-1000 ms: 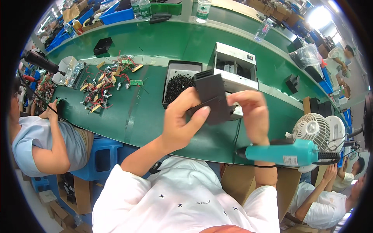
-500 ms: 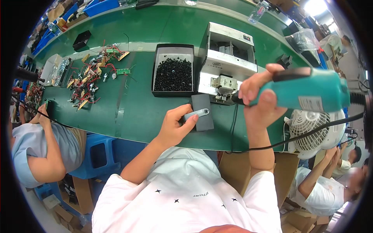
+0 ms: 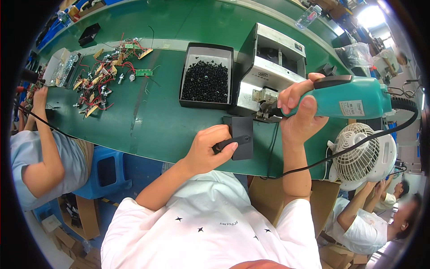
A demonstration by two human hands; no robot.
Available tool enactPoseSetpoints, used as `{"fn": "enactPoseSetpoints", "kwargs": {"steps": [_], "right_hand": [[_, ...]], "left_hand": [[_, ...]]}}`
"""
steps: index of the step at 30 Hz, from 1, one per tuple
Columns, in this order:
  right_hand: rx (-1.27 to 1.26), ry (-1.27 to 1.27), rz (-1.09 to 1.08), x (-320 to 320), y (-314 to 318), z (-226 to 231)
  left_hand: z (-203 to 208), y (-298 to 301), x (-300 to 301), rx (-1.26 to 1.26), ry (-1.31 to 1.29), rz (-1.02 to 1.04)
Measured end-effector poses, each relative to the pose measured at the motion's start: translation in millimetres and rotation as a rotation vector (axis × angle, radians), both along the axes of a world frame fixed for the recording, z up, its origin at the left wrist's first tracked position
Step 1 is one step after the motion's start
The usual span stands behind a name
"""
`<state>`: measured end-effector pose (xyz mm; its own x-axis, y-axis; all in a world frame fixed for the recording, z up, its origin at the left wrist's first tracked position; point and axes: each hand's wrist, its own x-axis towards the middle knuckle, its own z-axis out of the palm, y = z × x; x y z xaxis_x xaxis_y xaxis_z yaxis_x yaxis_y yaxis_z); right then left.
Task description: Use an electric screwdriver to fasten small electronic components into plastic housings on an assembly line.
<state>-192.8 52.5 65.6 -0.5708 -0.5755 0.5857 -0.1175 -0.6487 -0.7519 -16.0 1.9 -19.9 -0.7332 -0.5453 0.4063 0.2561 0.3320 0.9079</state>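
My right hand (image 3: 301, 110) is closed round a teal electric screwdriver (image 3: 351, 98) with a black lever and a cable at its rear. The screwdriver's black nose is at the metal outlet (image 3: 267, 104) of a white-and-silver screw feeder (image 3: 268, 71); whether they touch is hidden. My left hand (image 3: 209, 150) pinches a dark bar-shaped piece (image 3: 241, 140) with a small hole near its rounded end. This bar lies over a flat black rectangular box (image 3: 244, 152) near the table's front edge. A black-rimmed tray (image 3: 185, 96) of small black screws (image 3: 204, 83) stands left of the feeder.
Wired circuit boards (image 3: 101, 85) lie in a tangle on the green table (image 3: 165, 130) at left. A white fan (image 3: 358, 154) stands at right, with the screwdriver cable (image 3: 331, 162) passing in front. One co-worker (image 3: 49, 157) sits at left, another (image 3: 367, 219) at right.
The whole view has shifted slightly. The bar in my left hand, shiny grey before, now looks dark and sits flatter over the box. The screwdriver stays at the feeder outlet.
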Motion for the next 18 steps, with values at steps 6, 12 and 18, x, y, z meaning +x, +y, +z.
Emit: {"fn": "enactPoseSetpoints", "kwargs": {"steps": [6,12,18], "right_hand": [[-0.063,0.01,0.028,2,3,9],[-0.222,-0.067,0.029,-1,11,30],[-0.222,-0.163,0.085,-9,14,32]], "left_hand": [[-2,0,1,-0.009,0.014,0.052],[-1,1,-2,-0.03,0.011,0.083],[1,1,-3,-0.029,0.01,0.082]]}}
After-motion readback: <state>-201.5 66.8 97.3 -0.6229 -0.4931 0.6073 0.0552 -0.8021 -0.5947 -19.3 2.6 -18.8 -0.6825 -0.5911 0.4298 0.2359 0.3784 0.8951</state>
